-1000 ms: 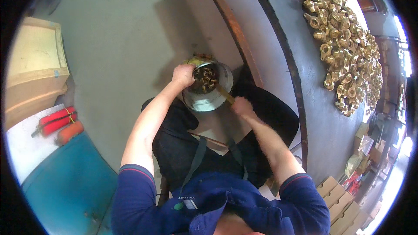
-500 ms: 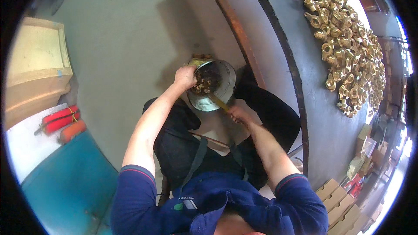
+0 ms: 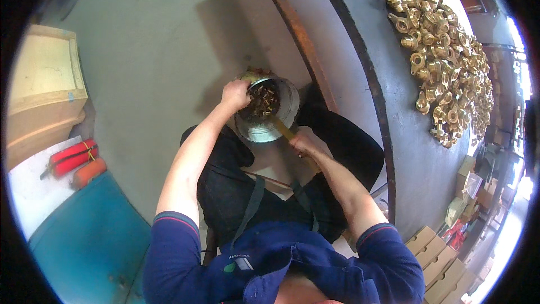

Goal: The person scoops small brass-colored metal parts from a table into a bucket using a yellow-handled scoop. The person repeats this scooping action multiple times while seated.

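Note:
Between my knees stands a silvery metal bucket (image 3: 260, 134), its mouth facing up at me. A heap of small brass-coloured pieces (image 3: 264, 101) lies in its dark inside; their exact kind is too small to tell. My left hand (image 3: 235, 94) is closed on the rim at the bucket's far left side. In my right hand (image 3: 304, 144), fingers wrapped round it, is a yellowish flat stick (image 3: 282, 128). The stick slants from my fist up and left to the bucket's near right edge, where its far end is hard to make out.
On the dark workbench (image 3: 413, 152) to my right lies a big pile of brass fittings (image 3: 444, 59). A rusty metal bar (image 3: 292, 19) runs beneath the bench edge. Wooden boxes (image 3: 48, 84), red cylinders (image 3: 73, 157) and a teal surface (image 3: 84, 236) are at left. Cardboard boxes (image 3: 436, 259) stand lower right.
The small pieces in the bucket have shifted and spread further up its inside. The bucket's mouth is tilted a little differently. Both hands keep their grips, and the whole view has moved slightly.

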A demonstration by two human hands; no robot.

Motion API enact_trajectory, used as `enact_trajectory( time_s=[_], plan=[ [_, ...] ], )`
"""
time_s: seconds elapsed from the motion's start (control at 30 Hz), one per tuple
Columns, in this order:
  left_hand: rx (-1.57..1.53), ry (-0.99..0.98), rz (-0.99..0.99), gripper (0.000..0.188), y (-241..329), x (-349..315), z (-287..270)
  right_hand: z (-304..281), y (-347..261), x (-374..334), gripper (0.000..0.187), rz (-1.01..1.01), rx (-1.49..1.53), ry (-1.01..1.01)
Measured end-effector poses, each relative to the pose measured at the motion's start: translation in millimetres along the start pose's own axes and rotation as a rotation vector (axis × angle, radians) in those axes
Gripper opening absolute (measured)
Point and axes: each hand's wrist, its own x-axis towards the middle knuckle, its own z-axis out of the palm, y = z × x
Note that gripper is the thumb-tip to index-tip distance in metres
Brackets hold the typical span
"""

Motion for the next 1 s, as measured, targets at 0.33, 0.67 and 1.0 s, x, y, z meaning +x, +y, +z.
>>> enact_trajectory(
  time_s=[0.33,0.67,1.0],
  plan=[
    [-0.061,0.038,-0.183,0.029,-18,8,-7,-8,-10,26,0.009,0.075,0.385,-0.290],
    [-0.013,-0.022,-0.116,0.028,-31,4,-10,60,4,19,0.008,0.222,0.901,-0.444],
    [0.001,0.017,-0.103,0.031,-24,0,-14,47,2,23,0.005,0.030,0.998,-0.526]
  ],
)
